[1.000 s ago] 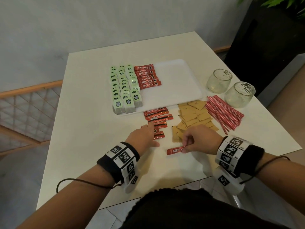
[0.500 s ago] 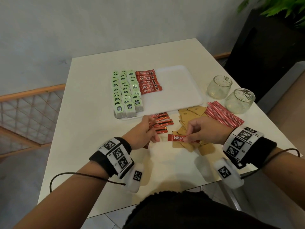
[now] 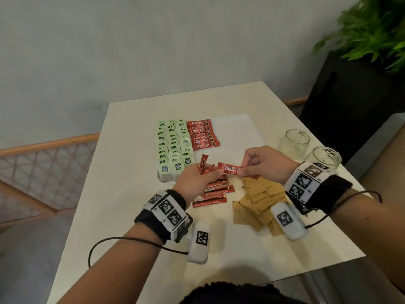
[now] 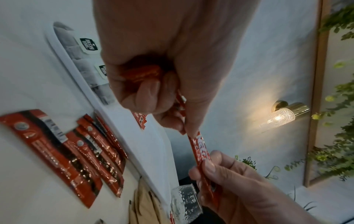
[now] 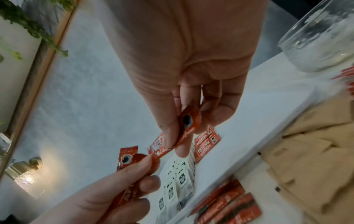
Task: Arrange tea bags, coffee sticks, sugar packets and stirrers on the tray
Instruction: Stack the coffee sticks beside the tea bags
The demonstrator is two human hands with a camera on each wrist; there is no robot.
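Observation:
My left hand (image 3: 208, 173) grips a small bunch of red coffee sticks (image 3: 202, 164) above the tray's near edge. My right hand (image 3: 242, 170) pinches a single coffee stick (image 3: 230, 170) by one end; its other end meets my left thumb (image 4: 188, 121). The white tray (image 3: 236, 137) carries rows of green tea bags (image 3: 175, 148) on its left part and a short column of coffee sticks (image 3: 202, 134) beside them. More coffee sticks (image 3: 215, 191) lie on the table under my hands. Brown sugar packets (image 3: 256, 200) are heaped to their right. Red stirrers (image 5: 348, 75) show only at the right wrist view's edge.
Two empty glass jars (image 3: 293, 142) (image 3: 324, 157) stand on the table to the right of the tray. The tray's right half is bare. A black planter with a green plant (image 3: 372, 29) sits beyond the table's right side.
Both hands have lifted off the table and moved toward the tray. The right hand has brought its single stick up to the left hand, which now holds several sticks upright.

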